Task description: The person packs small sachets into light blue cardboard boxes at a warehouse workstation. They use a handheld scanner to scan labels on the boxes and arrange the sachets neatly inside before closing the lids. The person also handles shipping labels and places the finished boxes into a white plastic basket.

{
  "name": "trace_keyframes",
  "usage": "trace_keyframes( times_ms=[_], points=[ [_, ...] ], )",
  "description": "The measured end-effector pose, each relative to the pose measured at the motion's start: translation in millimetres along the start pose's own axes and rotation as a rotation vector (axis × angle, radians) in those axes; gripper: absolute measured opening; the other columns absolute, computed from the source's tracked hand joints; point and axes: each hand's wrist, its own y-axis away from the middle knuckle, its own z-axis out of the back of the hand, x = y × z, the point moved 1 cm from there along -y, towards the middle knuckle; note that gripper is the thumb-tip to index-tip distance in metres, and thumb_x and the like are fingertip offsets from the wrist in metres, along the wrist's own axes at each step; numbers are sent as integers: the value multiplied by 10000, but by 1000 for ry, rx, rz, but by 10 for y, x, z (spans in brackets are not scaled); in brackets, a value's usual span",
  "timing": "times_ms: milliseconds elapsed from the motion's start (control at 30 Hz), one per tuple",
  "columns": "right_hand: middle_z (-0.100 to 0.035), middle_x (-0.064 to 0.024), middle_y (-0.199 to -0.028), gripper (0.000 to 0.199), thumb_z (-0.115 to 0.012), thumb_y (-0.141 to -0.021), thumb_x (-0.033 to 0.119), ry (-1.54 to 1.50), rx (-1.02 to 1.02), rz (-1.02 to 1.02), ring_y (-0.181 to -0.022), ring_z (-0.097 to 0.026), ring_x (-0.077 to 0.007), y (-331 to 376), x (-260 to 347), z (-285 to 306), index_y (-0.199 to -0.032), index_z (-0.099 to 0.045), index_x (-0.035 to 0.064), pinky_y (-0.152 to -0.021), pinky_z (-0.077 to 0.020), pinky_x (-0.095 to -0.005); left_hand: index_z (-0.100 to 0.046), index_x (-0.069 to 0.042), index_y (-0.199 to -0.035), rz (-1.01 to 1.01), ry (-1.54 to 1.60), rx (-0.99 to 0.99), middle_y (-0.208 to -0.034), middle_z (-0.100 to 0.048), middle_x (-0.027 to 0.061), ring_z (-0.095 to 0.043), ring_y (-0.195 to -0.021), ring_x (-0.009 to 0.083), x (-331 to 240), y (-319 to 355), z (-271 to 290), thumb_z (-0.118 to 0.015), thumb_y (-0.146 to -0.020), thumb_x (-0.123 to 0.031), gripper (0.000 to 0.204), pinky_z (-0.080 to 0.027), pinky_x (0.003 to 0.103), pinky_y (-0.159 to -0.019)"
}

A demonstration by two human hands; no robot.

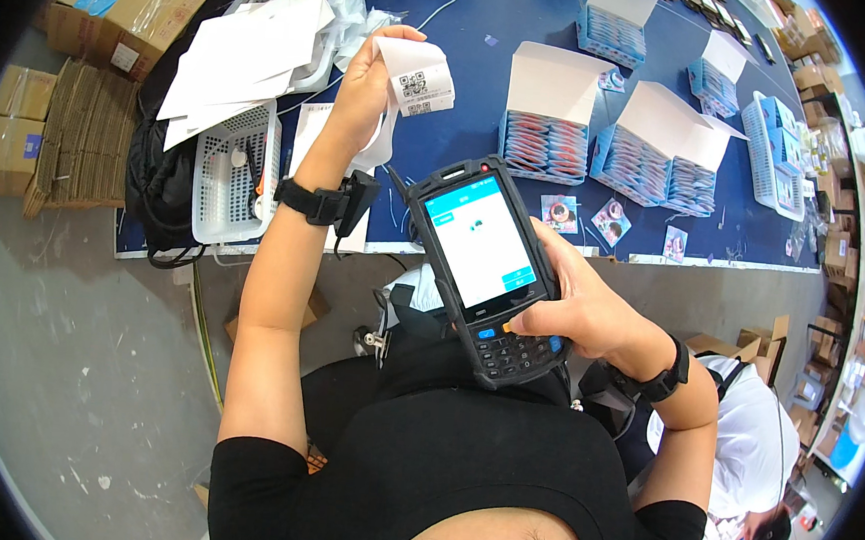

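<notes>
Closest to the lens, a black handheld scanner (488, 269) with a lit blue-and-white screen and a keypad sits tilted in front of the person's black shirt; beyond it, a strip of white paper labels (412, 83) bearing square black codes hangs above the dark blue surface (490, 23); four open white cartons (547, 112) packed upright with flat blue-and-orange packets stand in a loose row toward the right, and a few single packets (587, 219) lie near the surface's front edge; a white plastic basket (227, 170) rests at the left end with loose white sheets (247, 51) piled behind it; flattened brown cardboard (70, 139) is stacked on the grey concrete floor (75, 365) at the left; another person in a white top (756, 443) sits low at the right; the right hand (576, 300) is closed around the scanner, thumb on the keypad; the left hand (366, 80), raised, pinches the label strip between curled fingers.
</notes>
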Motion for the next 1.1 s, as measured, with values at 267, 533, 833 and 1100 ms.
trace_keyframes(
  times_ms=[267, 533, 833, 1100],
  points=[
    [-461, -119, -1254, 881, -634, -577, 19, 105, 22, 118, -1167, -458, -204, 29, -48, 0, -1367, -244, 25, -1000, -341, -336, -488, -116, -1103, 3, 93, -31, -1057, -606, 174, -612, -965, 223, -96, 47, -12, -307, -954, -132, 235, -535, 330, -758],
    [-473, -130, -1253, 786, -562, -645, 44, -232, -54, 154, -1139, -492, -231, 7, -161, 112, -1371, -261, 49, -964, -396, -363, -486, -87, -1125, -27, 50, -192, -1006, -576, 94, -594, -916, 178, -79, 207, 61, -319, -848, 15, 339, -503, 297, -774],
    [-544, -97, -1151, 564, -528, -750, 68, -401, -263, 204, -1034, -546, -163, 58, -733, 483, -1291, -372, 26, -884, -441, -305, -440, -56, -1139, 13, 136, -335, -1099, -508, 114, -558, -990, 218, 780, -109, 298, -371, -838, 58, 329, -497, 341, -814],
    [-533, -115, -1137, 510, -527, -770, 89, -614, -628, 323, -1030, -532, -177, 349, -1310, 752, -1251, -379, 8, -895, -414, -303, -504, -66, -1161, 131, -1007, 231, -1166, -507, 148, -486, -1103, 287, 1672, -226, 506, -456, -634, 107, 557, -367, 339, -963]
  ],
)
